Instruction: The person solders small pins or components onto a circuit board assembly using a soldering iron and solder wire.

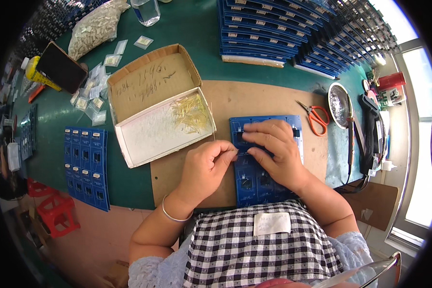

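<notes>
A blue circuit board (pixel 247 194) with repeated sections and small black parts lies in front of me. My left hand (pixel 209 161) is at its left edge, thumb and forefinger pinched together; what is between the tips is too small to make out. Over the board rests my right hand (pixel 278 151), its fingers stretched out and the thumb apart. Its fingertips reach a small black part (pixel 240 136) on the board. Just beyond my left hand is a cardboard box (pixel 144 141) with its lid up, holding a heap of thin yellowish pins (pixel 192 113).
Orange-handled scissors (pixel 318 122), a metal bowl (pixel 338 105) and a soldering iron (pixel 350 139) lie to the right. Tall stacks of blue boards (pixel 264 33) stand at the back. Another board stack (pixel 86 163), small packets (pixel 93 93) and a phone (pixel 61 67) are leftward.
</notes>
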`<state>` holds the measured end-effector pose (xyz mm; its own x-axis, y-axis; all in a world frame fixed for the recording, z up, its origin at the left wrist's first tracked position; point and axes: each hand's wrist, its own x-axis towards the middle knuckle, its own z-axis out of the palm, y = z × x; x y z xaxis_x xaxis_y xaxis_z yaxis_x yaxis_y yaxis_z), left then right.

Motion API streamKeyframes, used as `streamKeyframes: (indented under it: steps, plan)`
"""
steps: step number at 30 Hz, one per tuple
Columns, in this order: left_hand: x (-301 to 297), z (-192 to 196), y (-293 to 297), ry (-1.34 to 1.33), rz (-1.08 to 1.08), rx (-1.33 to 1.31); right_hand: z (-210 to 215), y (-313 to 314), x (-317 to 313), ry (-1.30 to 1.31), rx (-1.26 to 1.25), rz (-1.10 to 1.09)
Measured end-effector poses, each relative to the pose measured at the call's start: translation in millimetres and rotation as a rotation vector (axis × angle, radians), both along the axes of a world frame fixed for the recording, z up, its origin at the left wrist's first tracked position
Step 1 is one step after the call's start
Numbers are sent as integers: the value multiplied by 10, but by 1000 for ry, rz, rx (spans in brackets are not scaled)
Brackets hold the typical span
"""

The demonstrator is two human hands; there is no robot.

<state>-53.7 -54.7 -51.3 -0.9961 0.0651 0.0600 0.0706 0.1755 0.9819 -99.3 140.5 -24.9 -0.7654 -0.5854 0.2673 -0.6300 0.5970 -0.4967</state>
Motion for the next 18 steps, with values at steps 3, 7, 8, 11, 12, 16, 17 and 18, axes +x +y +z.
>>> streamKeyframes:
  steps: [3, 7, 8, 11, 12, 16, 17, 18]
  plan:
    - [0, 36, -46, -66, -55, 91, -26, -67, 98, -159, -245, 22]
    - [15, 63, -71, -95, -163, 129, -89, -136, 255, -259, -405, -8]
    - [18, 65, -71, -120, -194, 148, -102, -127, 268, -308, -459, -41]
    - [21, 73, -95, -216, -282, 210, -123, -67, 252, -221, -467, 123]
    - [24, 76, -99, -196, -280, 212, -121, -66, 263, -223, -466, 121]
    - [29, 74, -99, -220, -298, 305, -68, -98, 276, -193, -467, 140]
    - [23, 66, -93, -244, -307, 348, -50, -112, 269, -226, -512, 132]
    - [18, 56, -83, -215, -304, 328, -32, -105, 229, -200, -496, 61]
